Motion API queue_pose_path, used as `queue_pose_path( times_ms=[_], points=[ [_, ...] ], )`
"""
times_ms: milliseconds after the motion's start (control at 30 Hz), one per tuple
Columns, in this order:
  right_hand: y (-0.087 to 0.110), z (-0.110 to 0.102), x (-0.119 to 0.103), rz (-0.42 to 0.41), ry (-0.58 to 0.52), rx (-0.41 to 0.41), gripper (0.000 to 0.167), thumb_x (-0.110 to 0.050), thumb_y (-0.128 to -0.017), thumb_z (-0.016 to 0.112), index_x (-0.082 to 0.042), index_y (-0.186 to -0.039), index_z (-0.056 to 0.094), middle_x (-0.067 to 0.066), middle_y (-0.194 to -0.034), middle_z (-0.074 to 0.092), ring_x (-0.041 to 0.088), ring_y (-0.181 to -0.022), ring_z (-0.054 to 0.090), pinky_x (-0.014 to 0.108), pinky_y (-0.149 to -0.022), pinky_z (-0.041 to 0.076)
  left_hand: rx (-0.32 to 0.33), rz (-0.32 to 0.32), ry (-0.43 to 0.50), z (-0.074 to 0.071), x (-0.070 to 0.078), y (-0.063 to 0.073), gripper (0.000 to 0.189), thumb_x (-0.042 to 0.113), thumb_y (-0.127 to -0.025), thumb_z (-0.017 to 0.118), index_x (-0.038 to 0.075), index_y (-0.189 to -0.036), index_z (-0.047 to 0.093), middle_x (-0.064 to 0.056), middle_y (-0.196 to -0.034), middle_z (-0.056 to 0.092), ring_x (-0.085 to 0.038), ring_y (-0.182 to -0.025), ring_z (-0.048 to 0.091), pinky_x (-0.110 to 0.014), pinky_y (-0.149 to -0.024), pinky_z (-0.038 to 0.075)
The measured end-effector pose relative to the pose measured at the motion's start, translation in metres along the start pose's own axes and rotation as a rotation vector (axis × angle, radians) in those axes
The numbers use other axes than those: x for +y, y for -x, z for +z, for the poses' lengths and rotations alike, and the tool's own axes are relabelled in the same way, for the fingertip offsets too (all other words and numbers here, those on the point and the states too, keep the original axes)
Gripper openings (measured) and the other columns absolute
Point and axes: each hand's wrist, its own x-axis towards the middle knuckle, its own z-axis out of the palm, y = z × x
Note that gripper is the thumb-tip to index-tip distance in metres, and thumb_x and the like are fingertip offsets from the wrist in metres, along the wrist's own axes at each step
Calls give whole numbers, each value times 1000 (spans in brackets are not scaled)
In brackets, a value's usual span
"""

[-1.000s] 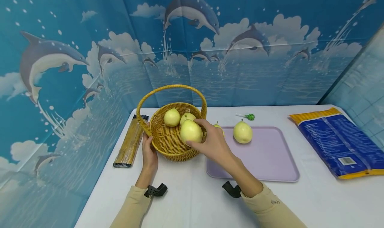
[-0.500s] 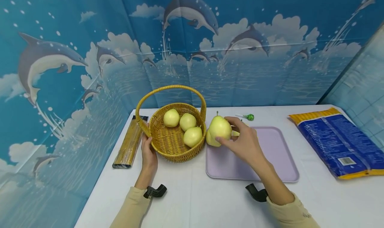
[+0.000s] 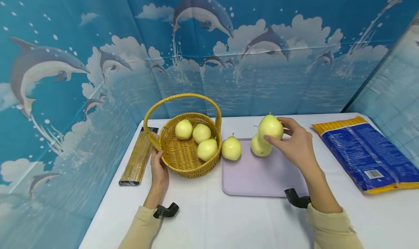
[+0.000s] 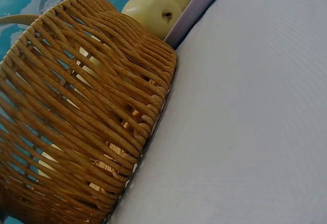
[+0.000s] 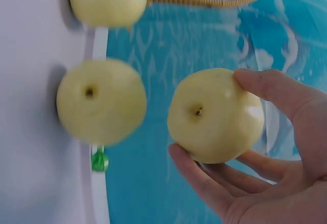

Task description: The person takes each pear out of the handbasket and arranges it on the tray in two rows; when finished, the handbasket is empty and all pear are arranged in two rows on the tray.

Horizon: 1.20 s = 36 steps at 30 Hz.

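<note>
My right hand (image 3: 296,141) holds a pale green-yellow pear (image 3: 270,126) by its side, thumb and fingers around it, raised above the lilac tray (image 3: 255,185). Behind and below it in the head view sits another pear (image 3: 260,146) on the tray. A further pear (image 3: 231,148) stands at the tray's left end, close to the basket. My left hand (image 3: 159,172) grips the left side of the woven wicker basket (image 3: 181,161), its fingers partly hidden behind it. Three pears lie inside the basket. The left wrist view shows mostly the basket's wall (image 4: 87,106).
Left of the basket lies a long gold-brown packet (image 3: 135,159) with black ends. A blue and yellow bag (image 3: 366,152) lies at the right of the white table (image 3: 203,220). A small green-headed item (image 5: 100,160) shows beyond the tray. A dolphin-print curtain stands behind.
My right hand has carried the pear from over the basket rightward, across to above the tray's right half. The left hand and basket stay in place; the view shifts slightly.
</note>
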Motion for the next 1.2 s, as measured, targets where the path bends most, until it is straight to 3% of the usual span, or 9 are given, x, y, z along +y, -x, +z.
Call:
queue_pose_path(
  times_ms=[100,167,267,500,867,1200],
  points=[
    [-3,-7,9,30,18,9,77,-35,-90,84,-4,-152,52,31,-145,59,56,-125,61,70,-108,42,2,-2,-4,-1,2,0,60,24,-109,33,25,-169,24,6,-172,24,-19,-158,26,-39,-131,19],
    [-5,-10,15,51,30,10,77,-36,-91,84,-3,-152,52,31,-145,58,56,-126,61,69,-98,51,4,-6,-3,-2,3,0,61,25,-109,34,26,-169,23,7,-172,24,-19,-158,26,-37,-130,19],
    [-7,-15,22,87,58,3,78,-37,-91,83,-2,-153,51,33,-146,57,57,-127,59,69,-100,49,8,-7,-3,-2,4,1,61,25,-109,33,27,-169,23,7,-172,24,-19,-158,26,-32,-128,22],
    [-13,-16,45,142,119,-10,79,-35,-90,84,3,-150,51,38,-142,57,58,-122,59,75,-110,23,-8,8,-1,-3,3,0,60,24,-111,32,25,-170,19,9,-172,22,-18,-159,24,-32,-129,21],
    [-12,-19,69,289,227,-111,81,-28,-88,83,13,-147,47,44,-139,52,63,-130,41,73,-102,35,-12,5,17,-2,3,0,59,24,-111,32,26,-170,22,2,-172,23,-24,-158,25,-37,-129,21],
    [-11,-20,73,358,271,-119,82,-29,-89,82,16,-147,44,45,-138,52,62,-126,41,72,-101,36,-12,3,7,0,2,1,59,22,-111,32,28,-169,23,5,-171,25,-24,-158,25,-36,-129,21]
  ],
)
